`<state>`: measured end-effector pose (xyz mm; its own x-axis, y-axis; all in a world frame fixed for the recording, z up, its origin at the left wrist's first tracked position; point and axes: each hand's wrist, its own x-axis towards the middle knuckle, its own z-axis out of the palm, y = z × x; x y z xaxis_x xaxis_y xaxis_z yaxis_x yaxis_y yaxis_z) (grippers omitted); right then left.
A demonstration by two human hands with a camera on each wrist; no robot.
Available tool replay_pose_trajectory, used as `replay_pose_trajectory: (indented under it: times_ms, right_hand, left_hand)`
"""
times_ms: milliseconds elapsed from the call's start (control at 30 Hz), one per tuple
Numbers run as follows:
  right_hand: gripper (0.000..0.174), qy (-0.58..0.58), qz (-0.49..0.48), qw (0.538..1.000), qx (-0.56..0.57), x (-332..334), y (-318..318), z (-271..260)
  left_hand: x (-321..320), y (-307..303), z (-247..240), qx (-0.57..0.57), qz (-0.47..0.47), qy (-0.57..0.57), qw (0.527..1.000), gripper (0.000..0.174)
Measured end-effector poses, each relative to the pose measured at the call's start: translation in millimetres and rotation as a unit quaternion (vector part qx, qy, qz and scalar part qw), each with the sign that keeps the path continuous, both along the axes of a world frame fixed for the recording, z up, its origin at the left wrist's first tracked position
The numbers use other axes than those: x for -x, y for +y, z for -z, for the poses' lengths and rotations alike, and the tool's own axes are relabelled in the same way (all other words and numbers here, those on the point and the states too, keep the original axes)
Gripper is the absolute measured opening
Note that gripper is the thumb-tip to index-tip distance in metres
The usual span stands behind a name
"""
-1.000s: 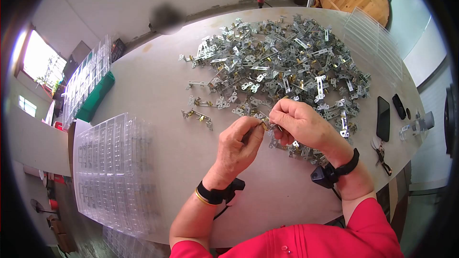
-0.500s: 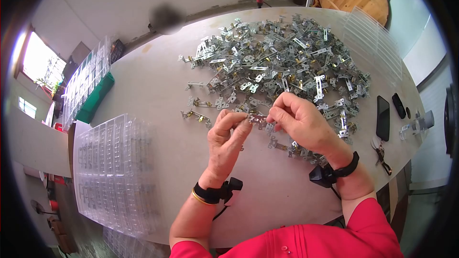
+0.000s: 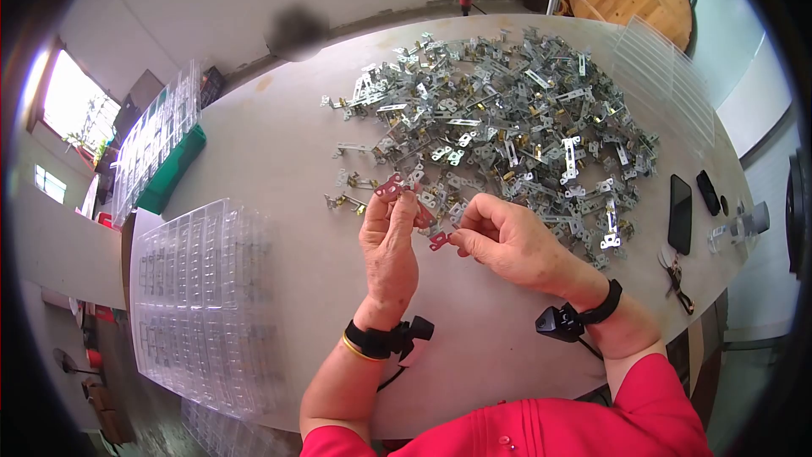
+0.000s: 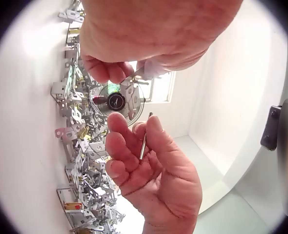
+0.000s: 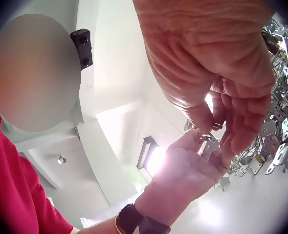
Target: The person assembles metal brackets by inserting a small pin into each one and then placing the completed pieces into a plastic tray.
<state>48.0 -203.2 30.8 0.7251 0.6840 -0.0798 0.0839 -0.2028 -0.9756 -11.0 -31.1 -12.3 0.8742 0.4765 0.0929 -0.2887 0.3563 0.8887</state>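
Note:
My left hand (image 3: 391,245) pinches a small metal bracket (image 3: 389,187) between thumb and fingers, its holed end sticking up and its surface reflecting red. In the left wrist view the bracket (image 4: 129,95) juts out below the left fingers. Close to the bracket's lower end is my right hand (image 3: 512,241), fingers curled. Seen from the left wrist, the right hand (image 4: 158,170) pinches a thin metal pin (image 4: 144,144) between thumb and forefinger. The left palm (image 5: 183,165) faces the right fingers in the right wrist view.
A wide pile of metal brackets (image 3: 499,110) covers the table's far middle. Stacked clear plastic trays (image 3: 190,288) stand at left, with a green bin (image 3: 172,171) behind. A phone (image 3: 680,213), pliers (image 3: 674,279) and a clear bottle (image 3: 744,220) lie at right; another clear tray (image 3: 664,76) lies behind.
The hands come nearer the body and draw slightly apart. My left hand turns the bracket upright, and the right hand shifts down toward the bracket's lower end.

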Motion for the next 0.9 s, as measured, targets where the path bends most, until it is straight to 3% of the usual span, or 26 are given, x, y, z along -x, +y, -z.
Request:
replay_pose_trajectory:
  times_ms: [167,333,567,633,700,900]
  right_hand:
    - [0.017,-0.052,0.008,0.999,-0.011,2.1,1.5,-3.5]
    - [0.016,-0.198,0.052,0.976,-0.081,-1.5,0.5,-3.9]
    - [0.016,-0.261,0.079,0.951,-0.145,-9.3,-8.2,-19.9]
    - [0.016,-0.294,0.070,0.942,-0.144,-11.2,-12.1,-25.8]
    - [0.017,-0.324,0.052,0.934,-0.139,-15.2,-16.3,-29.9]
    - [0.020,-0.369,-0.044,0.921,-0.119,-19.5,-24.7,-38.5]
  left_hand:
    - [-0.4,-3.0,2.2,0.066,0.013,-0.035,0.997,0.017]
    - [2.4,3.4,-1.8,0.109,0.083,-0.049,0.989,0.020]
    - [3.8,10.8,-8.8,0.089,0.216,-0.054,0.971,0.045]
    - [3.7,8.5,-13.8,0.066,0.228,-0.056,0.970,0.049]
    - [3.4,6.7,-15.7,0.129,0.273,-0.066,0.951,0.056]
    - [1.2,16.8,-7.1,0.114,0.316,-0.004,0.942,0.056]
